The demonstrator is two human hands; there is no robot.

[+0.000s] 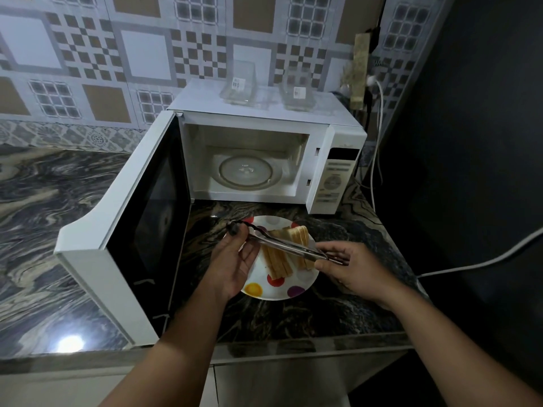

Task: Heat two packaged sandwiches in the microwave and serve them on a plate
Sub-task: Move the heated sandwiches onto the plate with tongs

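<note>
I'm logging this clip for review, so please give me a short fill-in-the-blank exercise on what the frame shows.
1. The microwave door stands ____.
2. Both sandwiches lie on the dotted ____.
3. The left hand and right hand hold metal ____ over the sandwiches.
4. Two empty clear containers sit on ____ of the microwave.

Missing words: open; plate; tongs; top

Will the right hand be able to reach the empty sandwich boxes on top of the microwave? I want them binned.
Probably yes: nothing stands between it and the boxes on the microwave, but the right hand holds the tongs, so those need setting down first.
</note>
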